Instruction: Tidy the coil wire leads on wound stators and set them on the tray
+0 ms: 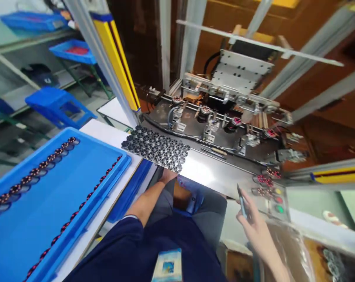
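Right hand [256, 228] clamped on a slim metal tool [242, 203], open room below, just short of the push-button panel [279, 201]. Left hand [167, 176] at the steel bench edge [195, 169], fingers hidden, grip undeterminable; round metal motor parts [155, 148] lie just beyond.

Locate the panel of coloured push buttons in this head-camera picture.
In the head view, the push-button panel sits at the right end of the steel worktop, just beyond the person's right hand.

Our tray [48, 223] on the bench's [107, 135] left, coils [27, 181] along its sides, parts [155, 149] on the shelf [207, 172] ahead, machine [212, 117] behind
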A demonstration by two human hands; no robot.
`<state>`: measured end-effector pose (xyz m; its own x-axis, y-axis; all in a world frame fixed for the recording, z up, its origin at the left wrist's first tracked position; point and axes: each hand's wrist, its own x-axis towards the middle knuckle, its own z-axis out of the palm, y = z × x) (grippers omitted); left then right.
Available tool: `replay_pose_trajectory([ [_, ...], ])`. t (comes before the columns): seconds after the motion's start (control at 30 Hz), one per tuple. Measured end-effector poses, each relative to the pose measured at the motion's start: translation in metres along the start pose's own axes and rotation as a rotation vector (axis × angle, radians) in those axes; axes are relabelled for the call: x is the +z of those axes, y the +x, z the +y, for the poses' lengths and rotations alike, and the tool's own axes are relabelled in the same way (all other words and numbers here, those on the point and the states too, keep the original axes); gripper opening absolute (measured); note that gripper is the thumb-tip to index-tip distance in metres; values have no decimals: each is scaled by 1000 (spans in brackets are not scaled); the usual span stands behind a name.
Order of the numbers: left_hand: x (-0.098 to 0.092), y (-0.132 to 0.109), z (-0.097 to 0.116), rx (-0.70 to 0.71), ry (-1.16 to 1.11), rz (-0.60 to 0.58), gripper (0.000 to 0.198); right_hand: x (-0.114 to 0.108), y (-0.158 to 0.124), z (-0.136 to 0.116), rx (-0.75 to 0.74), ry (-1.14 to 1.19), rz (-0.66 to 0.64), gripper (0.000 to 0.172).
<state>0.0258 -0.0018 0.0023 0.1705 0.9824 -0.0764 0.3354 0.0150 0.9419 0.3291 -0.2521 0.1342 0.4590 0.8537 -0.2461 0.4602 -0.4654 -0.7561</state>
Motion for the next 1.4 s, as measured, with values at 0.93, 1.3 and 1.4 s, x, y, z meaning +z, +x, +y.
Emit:
replay_pose_trajectory([
  [0.93, -86, -92, 98, 290, -95, -247, 53, 115, 72, -91, -54, -557, 189, 59],
  [1.3, -67, 33, 251, 715, 248, -217, 24, -3, 102, -104, -300, -629, 163, 50],
  [1.4, -25, 94, 310, 805, 470, -216, 23, -102, 159, -128, -298, -671, 228, 46],
])
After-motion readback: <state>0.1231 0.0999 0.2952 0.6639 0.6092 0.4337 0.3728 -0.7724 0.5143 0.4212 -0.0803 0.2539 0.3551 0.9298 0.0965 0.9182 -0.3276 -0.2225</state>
